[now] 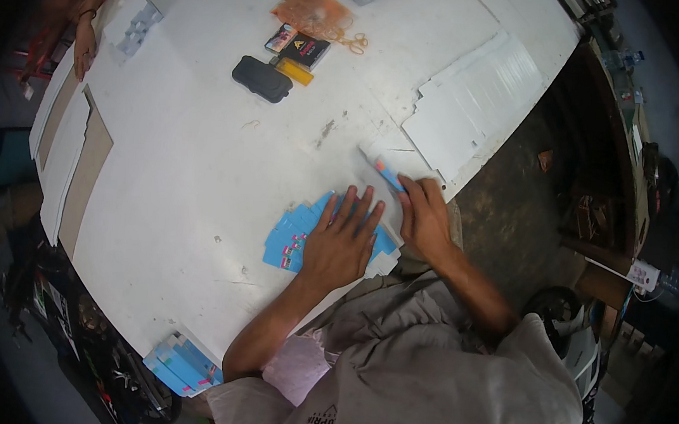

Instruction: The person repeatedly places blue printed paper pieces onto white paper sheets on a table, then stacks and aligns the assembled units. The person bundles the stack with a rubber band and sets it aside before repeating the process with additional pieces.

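My left hand (337,243) lies with spread fingers on a fanned pile of flat blue printed carton blanks (283,240) at the table's near edge. The pile has small pink and white marks, and part of it is hidden under my palm. To its right, my right hand (426,217) pinches a small blue carton piece (389,175) with an orange patch between thumb and fingers. That piece is tilted just above the tabletop, and its far end is blurred. I cannot tell whether it is folded.
White sheets (478,104) lie at the right edge, and blue cartons (182,366) at the near left. Farther back are a black case (261,79), yellow lighter (294,71), black pack (306,52), scissors (356,43) and orange bag (309,10). Another person's hand (84,50) is far left.
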### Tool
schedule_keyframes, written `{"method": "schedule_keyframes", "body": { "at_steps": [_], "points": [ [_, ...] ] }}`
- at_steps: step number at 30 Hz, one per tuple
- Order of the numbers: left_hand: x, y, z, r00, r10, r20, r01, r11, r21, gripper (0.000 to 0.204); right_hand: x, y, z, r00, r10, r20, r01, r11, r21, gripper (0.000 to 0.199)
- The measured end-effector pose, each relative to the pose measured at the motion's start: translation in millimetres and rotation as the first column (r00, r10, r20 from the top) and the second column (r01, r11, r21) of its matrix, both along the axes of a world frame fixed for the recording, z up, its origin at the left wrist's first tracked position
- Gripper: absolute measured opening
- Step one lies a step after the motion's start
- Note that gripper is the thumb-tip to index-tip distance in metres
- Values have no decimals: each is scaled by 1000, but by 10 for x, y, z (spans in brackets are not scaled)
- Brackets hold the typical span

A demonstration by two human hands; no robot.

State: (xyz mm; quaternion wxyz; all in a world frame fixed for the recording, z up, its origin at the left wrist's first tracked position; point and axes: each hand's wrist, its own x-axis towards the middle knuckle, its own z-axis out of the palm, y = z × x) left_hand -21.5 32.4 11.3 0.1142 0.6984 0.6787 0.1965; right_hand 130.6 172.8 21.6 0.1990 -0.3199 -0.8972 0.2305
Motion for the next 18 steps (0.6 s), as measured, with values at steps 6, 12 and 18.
{"method": "schedule_keyframes", "body": {
  "at_steps": [6, 12, 18],
  "points": [
    [-41, 29, -10, 993, -111, -32, 107, 989, -104, 63, 54, 2, -82, 990, -131, -48, 135, 987, 83, 29],
    [-37, 40, -77, 985, -82, 153, 86, 996, -20, 58, 143, 332, -147, 996, -77, -36, 79, 996, 44, 50],
    [59, 41, -64, 988, 18, 152, -25, 999, 44, 58, 70, -38, -44, 997, -73, -8, 72, 992, -99, 40]
  ]
}}
